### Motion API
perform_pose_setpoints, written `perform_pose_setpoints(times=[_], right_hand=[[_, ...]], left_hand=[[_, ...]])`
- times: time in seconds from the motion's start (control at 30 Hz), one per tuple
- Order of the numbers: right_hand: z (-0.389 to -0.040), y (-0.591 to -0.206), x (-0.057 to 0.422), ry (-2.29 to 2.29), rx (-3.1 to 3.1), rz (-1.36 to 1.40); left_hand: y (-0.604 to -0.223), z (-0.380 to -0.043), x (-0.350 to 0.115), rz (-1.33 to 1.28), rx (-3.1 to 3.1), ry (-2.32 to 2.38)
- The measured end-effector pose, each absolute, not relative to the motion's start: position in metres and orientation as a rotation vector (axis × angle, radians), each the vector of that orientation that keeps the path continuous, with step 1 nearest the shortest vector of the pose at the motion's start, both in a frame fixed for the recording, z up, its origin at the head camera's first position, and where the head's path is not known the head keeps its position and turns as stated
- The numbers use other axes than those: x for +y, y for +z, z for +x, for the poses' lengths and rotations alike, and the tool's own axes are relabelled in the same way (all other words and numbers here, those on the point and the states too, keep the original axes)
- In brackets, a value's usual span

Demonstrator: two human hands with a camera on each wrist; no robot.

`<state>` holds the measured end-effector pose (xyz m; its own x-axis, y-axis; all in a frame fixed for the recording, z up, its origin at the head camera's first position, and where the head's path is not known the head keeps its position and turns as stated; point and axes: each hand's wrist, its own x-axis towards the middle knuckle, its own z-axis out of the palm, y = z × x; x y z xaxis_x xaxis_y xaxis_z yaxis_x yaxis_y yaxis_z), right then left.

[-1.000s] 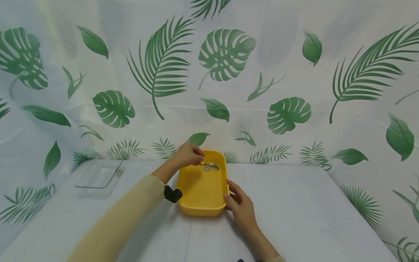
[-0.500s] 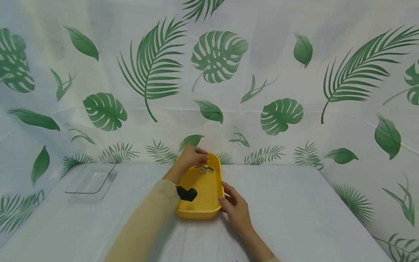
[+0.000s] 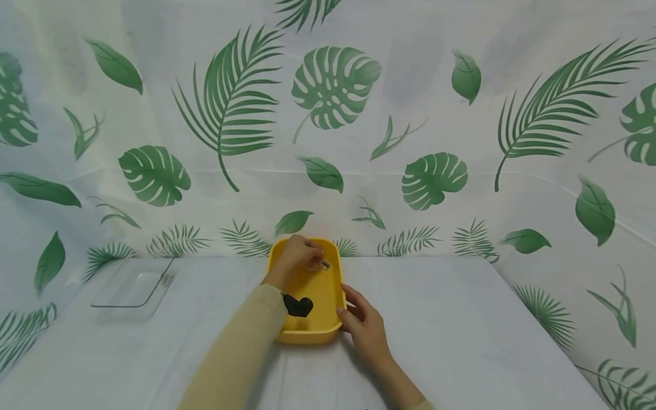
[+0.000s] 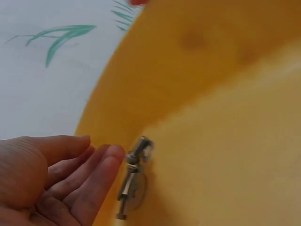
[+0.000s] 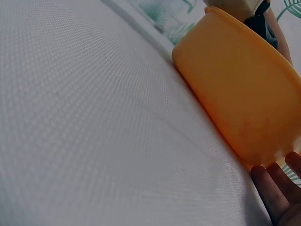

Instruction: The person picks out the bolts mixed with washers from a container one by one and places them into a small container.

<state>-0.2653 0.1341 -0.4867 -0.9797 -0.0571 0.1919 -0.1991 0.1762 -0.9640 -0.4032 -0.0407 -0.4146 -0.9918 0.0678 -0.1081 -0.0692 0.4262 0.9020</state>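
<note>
My left hand (image 3: 301, 254) reaches into the far end of a yellow plastic tray (image 3: 307, 337). In the left wrist view its thumb and fingers are apart with nothing between them, and the fingertips (image 4: 115, 153) come right beside a small cluster of metal bolts (image 4: 134, 162). A round, pale washer (image 4: 138, 190) lies against those bolts. From above, the hand covers part of this hardware (image 3: 326, 265). My right hand (image 3: 365, 326) grips the tray's right side near its front corner, thumb at the rim and fingers along the outer wall.
A clear lidded container (image 3: 134, 290) stands on the white tablecloth (image 3: 461, 336) at the left. Behind the table rises a white backdrop (image 3: 328, 216) printed with green leaves. A black strap (image 3: 298, 306) on the left wrist hangs over the tray.
My left hand has lifted slightly from the hardware, then come lower over it again. My right hand keeps its hold on the tray. The head view has turned a little to the right.
</note>
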Motion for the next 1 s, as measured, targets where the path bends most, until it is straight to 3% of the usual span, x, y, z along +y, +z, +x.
perform_pose_setpoints(times=[0.43,1.0], right_hand=[[-0.265,-0.487,0.134,1.909,-2.317,0.284],[-0.264,-0.486,0.135,1.917,-2.301,0.29]], left_hand=[[-0.424,-0.402,-0.032,-0.027,2.461,1.605],[-0.43,-0.406,-0.029,-0.273,2.144,1.905]])
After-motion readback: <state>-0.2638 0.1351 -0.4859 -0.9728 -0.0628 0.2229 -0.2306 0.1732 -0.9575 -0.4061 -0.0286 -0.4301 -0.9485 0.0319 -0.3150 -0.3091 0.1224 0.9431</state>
